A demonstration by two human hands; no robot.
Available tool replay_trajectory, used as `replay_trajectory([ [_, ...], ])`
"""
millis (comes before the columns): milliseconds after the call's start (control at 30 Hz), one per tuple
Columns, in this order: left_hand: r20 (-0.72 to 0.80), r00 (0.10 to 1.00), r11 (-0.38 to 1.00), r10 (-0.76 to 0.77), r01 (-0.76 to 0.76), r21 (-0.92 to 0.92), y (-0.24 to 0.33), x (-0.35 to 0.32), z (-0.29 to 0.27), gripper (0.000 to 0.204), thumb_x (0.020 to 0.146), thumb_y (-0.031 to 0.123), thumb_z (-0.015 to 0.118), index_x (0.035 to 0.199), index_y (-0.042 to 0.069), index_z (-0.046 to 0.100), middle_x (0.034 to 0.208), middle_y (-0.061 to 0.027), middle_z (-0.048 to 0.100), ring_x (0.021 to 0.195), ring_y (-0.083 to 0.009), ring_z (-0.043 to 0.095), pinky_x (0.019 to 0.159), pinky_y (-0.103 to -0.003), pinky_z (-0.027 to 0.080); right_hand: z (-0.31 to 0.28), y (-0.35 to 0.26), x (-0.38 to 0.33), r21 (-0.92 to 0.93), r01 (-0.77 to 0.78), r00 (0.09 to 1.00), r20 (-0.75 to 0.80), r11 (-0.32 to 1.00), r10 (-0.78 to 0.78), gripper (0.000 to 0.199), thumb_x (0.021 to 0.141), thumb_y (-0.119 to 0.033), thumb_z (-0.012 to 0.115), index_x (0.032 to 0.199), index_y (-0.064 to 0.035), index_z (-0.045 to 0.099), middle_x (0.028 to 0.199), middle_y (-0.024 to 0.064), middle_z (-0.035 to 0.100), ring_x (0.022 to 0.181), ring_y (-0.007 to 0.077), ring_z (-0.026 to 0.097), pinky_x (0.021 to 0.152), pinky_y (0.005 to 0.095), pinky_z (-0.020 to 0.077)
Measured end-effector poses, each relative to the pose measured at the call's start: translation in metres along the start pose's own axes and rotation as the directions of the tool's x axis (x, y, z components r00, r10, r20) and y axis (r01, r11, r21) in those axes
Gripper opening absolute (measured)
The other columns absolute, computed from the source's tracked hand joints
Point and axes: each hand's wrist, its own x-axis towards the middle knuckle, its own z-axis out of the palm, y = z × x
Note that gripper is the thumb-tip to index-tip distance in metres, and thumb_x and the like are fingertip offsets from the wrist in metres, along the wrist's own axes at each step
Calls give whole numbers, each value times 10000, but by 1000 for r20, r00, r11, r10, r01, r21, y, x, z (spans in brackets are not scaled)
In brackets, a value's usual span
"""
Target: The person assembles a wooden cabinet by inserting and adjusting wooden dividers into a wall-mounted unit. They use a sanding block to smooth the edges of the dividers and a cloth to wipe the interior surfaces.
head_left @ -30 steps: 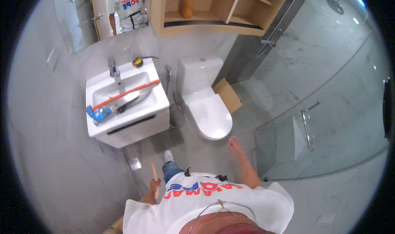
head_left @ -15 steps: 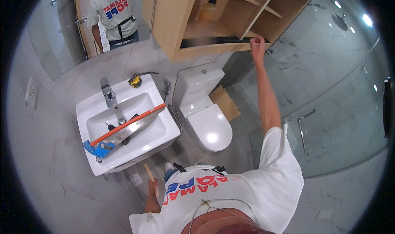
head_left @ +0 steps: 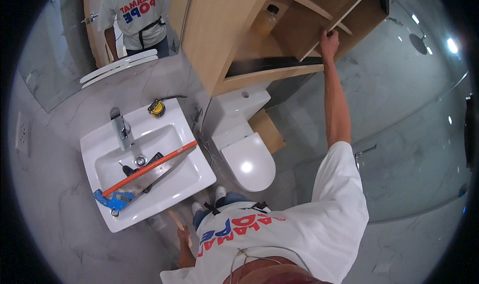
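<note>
My raised right hand (head_left: 329,43) is closed on the front edge of the upright divider (head_left: 310,51) inside a light wood wall cabinet (head_left: 209,39). Down at my side, my left hand (head_left: 184,235) is wrapped round a pale wooden stick (head_left: 175,217), whose far end points toward the sink. A bottle (head_left: 263,22) with a black cap and amber liquid stands in the cabinet, left of the divider. Along the cabinet's lower front lies a dark strip (head_left: 274,66).
A handsaw (head_left: 149,170) with blue handle and orange spine lies across the white sink (head_left: 202,171), over a dark tool (head_left: 130,170). A yellow tape measure (head_left: 156,109) sits by the tap (head_left: 119,127). Below the cabinet are a toilet (head_left: 249,159) and cardboard (head_left: 267,129); glass shower panel (head_left: 399,154) at right.
My right hand has gone from the cabinet's lower front edge up to the divider. The view has shifted, bringing the cabinet closer. My left hand still holds the wooden stick.
</note>
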Motion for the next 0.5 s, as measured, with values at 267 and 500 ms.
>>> replay_trajectory([
  [267, 131, 990, 997, -49, 40, 71, -15, 24, 27, 205, 931, 203, 657, 976, 6, 627, 742, -60, 605, 570, -189, 582, 501, -347, 475, -8, 32, 11, -46, 182, 983, 1, 982, -182, 406, 937, -331, 666, 1045, 58, 621, 902, 229, 692, 845, 335, 684, 782, 429, 514],
  [500, 99, 992, 992, -80, 89, -91, -3, 37, 36, 246, 924, 207, 664, 1038, -6, 616, 758, -72, 592, 573, -182, 555, 510, -334, 455, 0, 57, 38, 112, 147, 979, 127, 983, -161, 323, 988, -281, 680, 1015, 38, 634, 829, 62, 636, 734, 129, 568, 647, 308, 462],
])
